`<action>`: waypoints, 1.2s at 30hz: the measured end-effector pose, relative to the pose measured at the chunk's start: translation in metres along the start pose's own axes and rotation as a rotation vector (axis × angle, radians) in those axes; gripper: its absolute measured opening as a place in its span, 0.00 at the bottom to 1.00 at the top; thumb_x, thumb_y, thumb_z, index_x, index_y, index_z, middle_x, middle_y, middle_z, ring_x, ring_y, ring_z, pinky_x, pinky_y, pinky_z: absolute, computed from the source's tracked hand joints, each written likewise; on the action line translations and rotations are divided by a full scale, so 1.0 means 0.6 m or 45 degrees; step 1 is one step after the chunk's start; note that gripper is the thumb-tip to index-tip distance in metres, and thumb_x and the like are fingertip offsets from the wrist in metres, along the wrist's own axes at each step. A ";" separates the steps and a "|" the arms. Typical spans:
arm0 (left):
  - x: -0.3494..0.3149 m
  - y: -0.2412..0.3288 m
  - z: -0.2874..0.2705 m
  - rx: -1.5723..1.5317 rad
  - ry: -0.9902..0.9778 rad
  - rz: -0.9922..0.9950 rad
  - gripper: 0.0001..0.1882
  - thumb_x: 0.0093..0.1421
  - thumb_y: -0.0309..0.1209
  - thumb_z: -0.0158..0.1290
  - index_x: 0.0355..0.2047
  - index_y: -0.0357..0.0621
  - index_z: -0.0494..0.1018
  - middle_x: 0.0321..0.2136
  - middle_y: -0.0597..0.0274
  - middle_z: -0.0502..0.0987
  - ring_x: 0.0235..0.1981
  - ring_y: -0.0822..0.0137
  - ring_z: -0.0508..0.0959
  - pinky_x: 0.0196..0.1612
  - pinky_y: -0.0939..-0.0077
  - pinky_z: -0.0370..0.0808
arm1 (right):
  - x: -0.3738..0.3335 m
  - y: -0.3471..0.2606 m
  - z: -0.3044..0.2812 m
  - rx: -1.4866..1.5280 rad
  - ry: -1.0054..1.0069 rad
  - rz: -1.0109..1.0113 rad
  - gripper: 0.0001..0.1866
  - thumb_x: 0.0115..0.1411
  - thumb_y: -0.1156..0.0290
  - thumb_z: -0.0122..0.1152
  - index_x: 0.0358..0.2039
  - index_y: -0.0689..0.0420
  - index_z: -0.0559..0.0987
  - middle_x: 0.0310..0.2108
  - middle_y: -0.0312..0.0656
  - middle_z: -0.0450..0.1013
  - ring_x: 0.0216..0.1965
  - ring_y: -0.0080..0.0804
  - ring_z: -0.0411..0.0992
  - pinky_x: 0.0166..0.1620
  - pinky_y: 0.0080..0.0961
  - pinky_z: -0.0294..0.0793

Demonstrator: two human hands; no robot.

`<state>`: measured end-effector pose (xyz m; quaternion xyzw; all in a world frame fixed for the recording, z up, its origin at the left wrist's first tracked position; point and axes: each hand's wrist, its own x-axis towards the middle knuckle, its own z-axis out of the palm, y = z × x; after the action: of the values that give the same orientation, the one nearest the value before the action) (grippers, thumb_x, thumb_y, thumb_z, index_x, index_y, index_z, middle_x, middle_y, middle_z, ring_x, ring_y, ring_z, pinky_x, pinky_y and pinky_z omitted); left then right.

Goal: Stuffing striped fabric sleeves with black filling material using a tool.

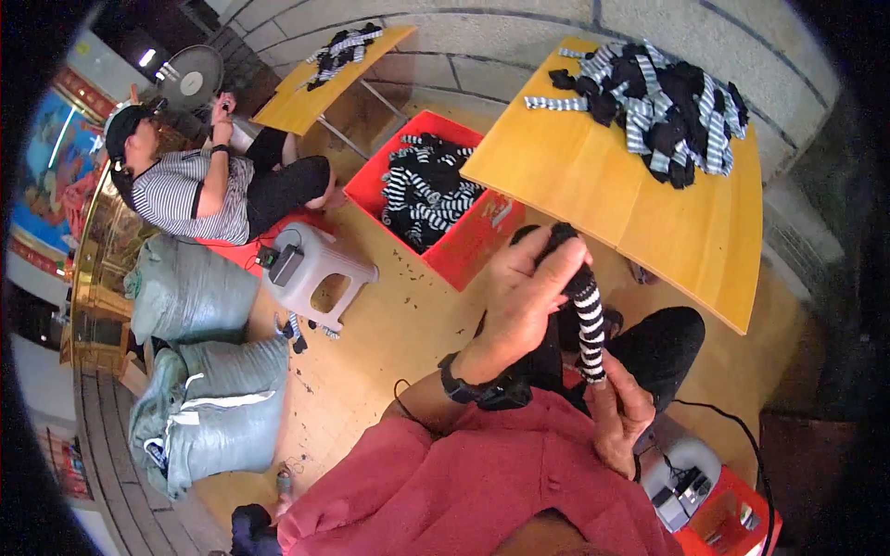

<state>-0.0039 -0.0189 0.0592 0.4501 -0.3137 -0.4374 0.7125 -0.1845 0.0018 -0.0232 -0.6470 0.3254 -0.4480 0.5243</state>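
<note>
Between my hands stretches a sock-like knit piece point(588, 320), black at its upper end and ringed with black and white stripes below. My left hand point(521, 301) grips the bunched black end, thumb and fingers pressed together around it. Lower and to the right, my right hand point(619, 412) pinches the narrow striped end. The piece hangs nearly upright over my lap, short of the table's near edge. My left fingers partly cover the black end, so its full shape is hidden.
Ahead right, a yellow table point(640, 236) bears a heap of similar knit pieces point(663, 102). A red bin point(482, 236) full of them stands left of it. Another person point(199, 185) sits far left, beside a grey stool point(320, 269) and stuffed sacks point(227, 408). A black cable point(746, 431) curves at right.
</note>
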 end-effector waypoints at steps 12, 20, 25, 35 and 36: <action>0.066 0.087 -0.066 -0.106 0.298 0.239 0.12 0.58 0.38 0.53 0.35 0.43 0.71 0.21 0.72 0.71 0.10 0.88 0.58 0.10 0.94 0.52 | 0.129 -0.104 0.080 0.414 -0.498 0.295 0.22 0.57 0.82 0.46 0.54 0.59 0.64 0.23 0.34 0.69 0.18 0.15 0.62 0.21 0.13 0.62; 0.119 0.137 -0.104 -0.101 0.497 0.534 0.18 0.59 0.34 0.50 0.50 0.46 0.67 0.18 0.78 0.59 0.13 0.86 0.57 0.11 0.91 0.52 | 0.183 -0.106 0.152 0.248 -0.349 -0.172 0.17 0.56 0.81 0.48 0.47 0.61 0.71 0.21 0.35 0.70 0.24 0.17 0.65 0.29 0.16 0.66; 0.113 0.117 -0.104 -0.154 0.551 0.461 0.11 0.60 0.35 0.49 0.39 0.43 0.71 0.17 0.77 0.63 0.13 0.86 0.57 0.11 0.91 0.52 | 0.183 -0.091 0.145 0.255 -0.309 -0.112 0.16 0.56 0.81 0.49 0.47 0.61 0.72 0.20 0.34 0.69 0.23 0.16 0.65 0.27 0.15 0.65; 0.057 0.070 -0.052 -0.332 0.122 0.225 0.09 0.58 0.32 0.52 0.34 0.38 0.72 0.21 0.73 0.70 0.12 0.86 0.59 0.12 0.94 0.52 | 0.105 -0.080 0.078 0.458 -0.235 0.096 0.19 0.56 0.80 0.51 0.50 0.63 0.70 0.18 0.29 0.64 0.18 0.12 0.59 0.20 0.10 0.58; 0.057 0.072 -0.048 -0.298 0.123 0.248 0.10 0.58 0.33 0.53 0.34 0.38 0.72 0.20 0.74 0.70 0.12 0.86 0.59 0.12 0.93 0.52 | 0.111 -0.085 0.080 0.557 -0.223 0.182 0.19 0.56 0.81 0.50 0.50 0.63 0.70 0.17 0.28 0.63 0.17 0.12 0.59 0.19 0.10 0.56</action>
<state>0.0496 -0.0303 0.0888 0.3519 -0.2683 -0.3776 0.8134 -0.1170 -0.0266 0.0398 -0.5297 0.2190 -0.4117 0.7085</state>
